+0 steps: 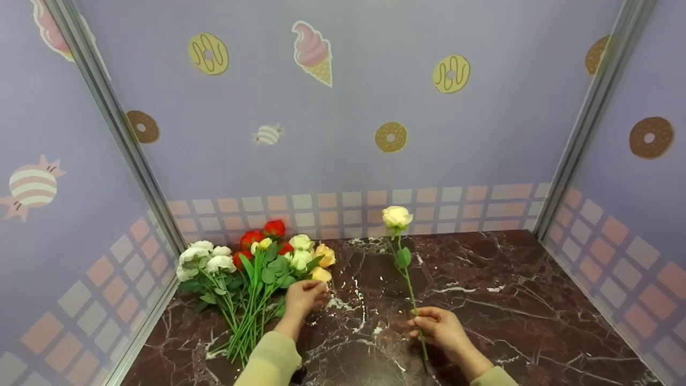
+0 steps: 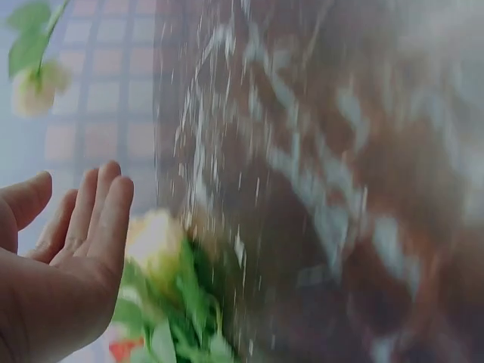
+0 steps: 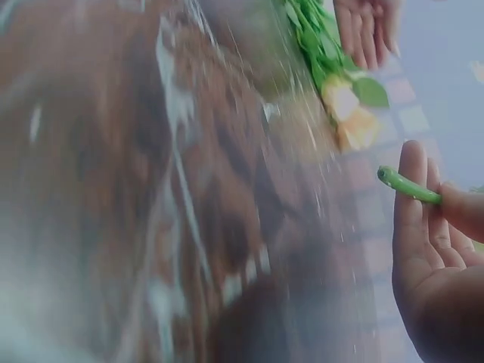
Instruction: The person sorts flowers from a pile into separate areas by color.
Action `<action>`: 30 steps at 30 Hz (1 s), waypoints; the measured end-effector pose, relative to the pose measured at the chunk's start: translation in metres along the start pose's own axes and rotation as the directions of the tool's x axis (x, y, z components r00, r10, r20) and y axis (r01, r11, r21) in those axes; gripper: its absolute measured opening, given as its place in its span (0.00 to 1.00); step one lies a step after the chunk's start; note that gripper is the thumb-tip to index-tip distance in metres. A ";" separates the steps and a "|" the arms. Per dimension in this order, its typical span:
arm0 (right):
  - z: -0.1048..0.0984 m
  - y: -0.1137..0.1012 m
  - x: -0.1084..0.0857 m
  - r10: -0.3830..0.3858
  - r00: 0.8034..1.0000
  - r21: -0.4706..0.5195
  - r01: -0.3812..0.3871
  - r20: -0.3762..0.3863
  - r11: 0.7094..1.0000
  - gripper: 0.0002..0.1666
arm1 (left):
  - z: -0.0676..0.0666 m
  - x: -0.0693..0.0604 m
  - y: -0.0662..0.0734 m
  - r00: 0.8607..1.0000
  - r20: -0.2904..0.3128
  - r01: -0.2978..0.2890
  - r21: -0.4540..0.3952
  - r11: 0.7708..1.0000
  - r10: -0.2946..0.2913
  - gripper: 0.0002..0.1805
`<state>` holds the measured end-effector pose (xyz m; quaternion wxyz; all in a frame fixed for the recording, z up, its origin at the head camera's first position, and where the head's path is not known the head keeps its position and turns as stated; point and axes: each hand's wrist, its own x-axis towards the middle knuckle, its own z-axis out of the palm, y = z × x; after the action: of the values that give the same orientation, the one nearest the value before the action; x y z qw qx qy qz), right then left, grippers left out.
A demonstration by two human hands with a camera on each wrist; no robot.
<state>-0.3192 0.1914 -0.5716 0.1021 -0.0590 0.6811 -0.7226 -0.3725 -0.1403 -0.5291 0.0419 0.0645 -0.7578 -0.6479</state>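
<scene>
In the head view my right hand (image 1: 442,329) pinches the green stem of a single pale cream rose (image 1: 397,217), held upright with its bloom at the top. The cut end of that stem (image 3: 408,187) pokes out between thumb and fingers in the right wrist view. My left hand (image 1: 304,300) holds nothing; its fingers are relaxed, near the orange-yellow roses (image 1: 325,255). In the left wrist view the left hand (image 2: 76,249) shows its fingers extended, with a blurred yellow rose (image 2: 155,242) behind them.
A pile of flowers lies at the left of the dark marbled table (image 1: 504,300): white blooms (image 1: 195,257), red roses (image 1: 252,239), pale green-white roses (image 1: 301,252) and long green stems (image 1: 252,321). Patterned purple panels (image 1: 353,107) enclose the table at the back and sides.
</scene>
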 end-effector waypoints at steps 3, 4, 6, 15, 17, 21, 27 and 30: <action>-0.013 0.000 -0.002 0.009 1.000 -0.033 -0.010 -0.026 0.999 0.27 | -0.020 0.006 0.000 0.992 -0.098 -0.055 0.185 0.981 0.074 0.16; -0.017 0.000 -0.002 0.012 0.999 -0.045 -0.013 -0.037 0.999 0.27 | -0.027 0.007 -0.001 0.987 -0.126 -0.064 0.244 0.968 0.097 0.16; -0.026 0.000 -0.003 0.016 0.998 -0.066 -0.019 -0.056 0.998 0.27 | -0.039 0.009 -0.003 0.976 -0.175 -0.067 0.334 0.940 0.132 0.15; -0.068 -0.005 -0.011 0.025 0.993 -0.137 -0.041 -0.118 0.990 0.30 | -0.078 0.009 -0.013 0.959 -0.214 -0.040 0.541 0.840 0.184 0.20; -0.077 -0.009 -0.014 0.040 0.988 -0.151 -0.063 -0.150 0.986 0.30 | -0.082 0.010 -0.013 0.960 -0.211 -0.023 0.594 0.804 0.183 0.21; -0.097 -0.013 -0.019 0.060 0.977 -0.160 -0.094 -0.202 0.983 0.30 | -0.087 0.011 -0.017 0.962 -0.187 -0.015 0.694 0.720 0.201 0.21; -0.128 -0.018 -0.026 0.072 0.959 -0.193 -0.128 -0.275 0.973 0.29 | -0.092 0.013 -0.026 0.964 -0.130 -0.040 0.792 0.609 0.233 0.14; -0.144 -0.020 -0.028 0.069 0.953 -0.202 -0.133 -0.295 0.970 0.29 | -0.095 0.014 -0.029 0.969 -0.119 -0.032 0.809 0.586 0.218 0.08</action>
<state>-0.3252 0.3388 -0.5591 0.0325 0.0705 0.7663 -0.6378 -0.3715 -0.2393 -0.5428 0.1325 0.0892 -0.9616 -0.2232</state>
